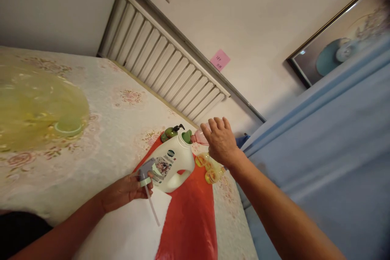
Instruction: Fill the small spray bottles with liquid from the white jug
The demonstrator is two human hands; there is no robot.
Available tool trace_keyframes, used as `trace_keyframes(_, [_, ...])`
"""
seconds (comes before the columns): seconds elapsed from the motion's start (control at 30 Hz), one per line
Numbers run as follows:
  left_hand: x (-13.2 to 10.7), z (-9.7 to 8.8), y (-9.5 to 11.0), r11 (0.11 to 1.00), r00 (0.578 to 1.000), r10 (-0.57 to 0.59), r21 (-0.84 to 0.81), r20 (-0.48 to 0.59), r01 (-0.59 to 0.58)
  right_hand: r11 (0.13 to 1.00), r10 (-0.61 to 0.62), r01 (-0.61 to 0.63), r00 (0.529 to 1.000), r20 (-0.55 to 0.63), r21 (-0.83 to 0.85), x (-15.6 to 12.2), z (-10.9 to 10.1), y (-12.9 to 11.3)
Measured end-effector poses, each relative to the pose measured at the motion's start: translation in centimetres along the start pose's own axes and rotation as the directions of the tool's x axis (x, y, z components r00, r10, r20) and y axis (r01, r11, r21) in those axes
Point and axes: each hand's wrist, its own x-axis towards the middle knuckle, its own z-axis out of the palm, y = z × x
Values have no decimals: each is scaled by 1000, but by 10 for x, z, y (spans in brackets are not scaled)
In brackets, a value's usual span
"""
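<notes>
In my left hand (126, 191) is a grey spray head (147, 169) with a pale collar and a thin dip tube slanting down. My right hand (221, 141) is wrapped round a clear pink bottle (200, 136), tipped so that its neck meets the green spout (187, 136) of a large cream detergent jug (179, 158). Whether liquid flows cannot be made out. The jug has a printed label and a side handle, and it rests on a red sheet (189, 223). Below my left hand is a white sheet (131, 227).
A green pump bottle (168, 134) stands behind the jug; clear containers with yellow-orange parts (210, 172) sit to its right. At left, a translucent yellow bag (36, 105) and a green cap (68, 125) lie on the floral tablecloth (103, 146). A radiator (164, 57) and blue curtain (319, 138) border the table.
</notes>
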Motion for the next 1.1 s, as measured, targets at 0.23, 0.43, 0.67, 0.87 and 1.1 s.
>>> trace_keyframes(0.23, [-18,3,-10,1000,998,12,6,-59,-12,986,114,-115,993,13,118,-10,9,-2])
trace_keyframes(0.43, [-33,29,-18,995,971,93,0,-220,-96,851,304,-300,951,62,431,-40,39,-12])
trace_keyframes(0.67, [-38,93,2,976,927,177,181,-332,-122,528,459,-305,888,36,792,-120,78,-65])
trace_keyframes(0.87, [-26,152,19,909,883,371,306,-287,-282,285,552,-401,811,193,871,-179,95,-128])
trace_keyframes(1.1, [-13,192,12,849,867,447,410,-219,-334,44,579,-414,753,315,909,-212,98,-166])
